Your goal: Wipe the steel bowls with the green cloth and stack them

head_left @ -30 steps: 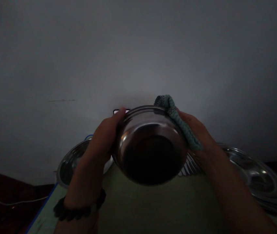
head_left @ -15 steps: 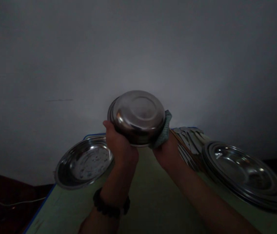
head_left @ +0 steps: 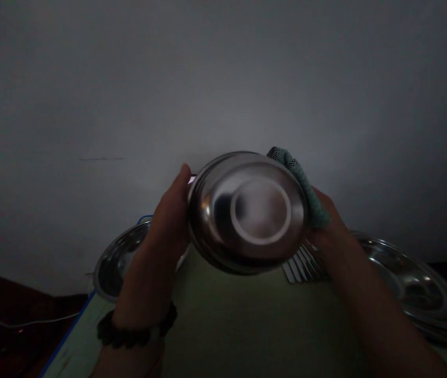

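Observation:
A shiny steel bowl point(head_left: 261, 210) is held up in the air before me, its ringed underside facing me. My left hand point(head_left: 170, 215) grips its left side, thumb along the edge and the other fingers hidden behind it. On the right, a green cloth point(head_left: 300, 181) with a dark checked edge is pressed to the bowl's side. My right hand point(head_left: 326, 218) holds that cloth against the bowl, most of its fingers covered by the cloth and the bowl.
A wide steel basin point(head_left: 115, 268) stands on the left of the green table point(head_left: 239, 320), partly behind my left arm. Several pieces of flat cutlery point(head_left: 302, 265) lie right of the middle. Stacked steel basins point(head_left: 420, 283) stand at the right. A pale wall point(head_left: 223, 79) rises behind.
The bowl has come closer and moved to the right, and its underside has turned more toward me. Both hands moved with it, and the cloth now sits higher along its right side.

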The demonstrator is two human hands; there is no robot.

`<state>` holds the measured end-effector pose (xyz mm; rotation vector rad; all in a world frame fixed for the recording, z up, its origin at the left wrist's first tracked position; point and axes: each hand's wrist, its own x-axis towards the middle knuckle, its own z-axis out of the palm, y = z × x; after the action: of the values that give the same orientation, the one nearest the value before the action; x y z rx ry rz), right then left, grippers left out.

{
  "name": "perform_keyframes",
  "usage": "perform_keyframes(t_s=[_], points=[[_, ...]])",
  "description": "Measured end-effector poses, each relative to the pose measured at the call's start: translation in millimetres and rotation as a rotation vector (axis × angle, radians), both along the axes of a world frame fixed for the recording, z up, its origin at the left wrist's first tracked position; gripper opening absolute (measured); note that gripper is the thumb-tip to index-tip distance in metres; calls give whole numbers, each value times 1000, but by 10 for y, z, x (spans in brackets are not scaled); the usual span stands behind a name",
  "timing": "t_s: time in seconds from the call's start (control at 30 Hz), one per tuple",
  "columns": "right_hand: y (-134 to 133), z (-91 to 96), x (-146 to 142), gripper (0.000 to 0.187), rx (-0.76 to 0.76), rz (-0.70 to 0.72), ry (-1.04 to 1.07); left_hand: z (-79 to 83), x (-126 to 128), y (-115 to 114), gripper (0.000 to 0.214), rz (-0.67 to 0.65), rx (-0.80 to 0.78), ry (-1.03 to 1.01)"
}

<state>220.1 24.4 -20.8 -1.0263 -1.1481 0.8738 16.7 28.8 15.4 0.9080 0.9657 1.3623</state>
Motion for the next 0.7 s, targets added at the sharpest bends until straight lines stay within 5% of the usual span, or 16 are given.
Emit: perform_keyframes(t_s=[0.2, 0.4, 0.5, 0.6, 0.7], points=[[-43, 73, -15, 27, -57, 26, 93, -93, -13, -14, 40, 102, 23, 197], [18, -66, -338, 47, 26, -106, 403, -205, 256, 46, 31, 295, 72, -211], [15, -179, -457, 47, 98, -46, 161, -230, 247, 92, 29, 505, 59, -213], [55, -255, -375, 38, 49, 91, -155, -153, 73, 78, 35, 673, 88, -7], [115, -298, -191, 30, -32, 287, -525, -44, -146, 41, 38, 657, 148, 128]])
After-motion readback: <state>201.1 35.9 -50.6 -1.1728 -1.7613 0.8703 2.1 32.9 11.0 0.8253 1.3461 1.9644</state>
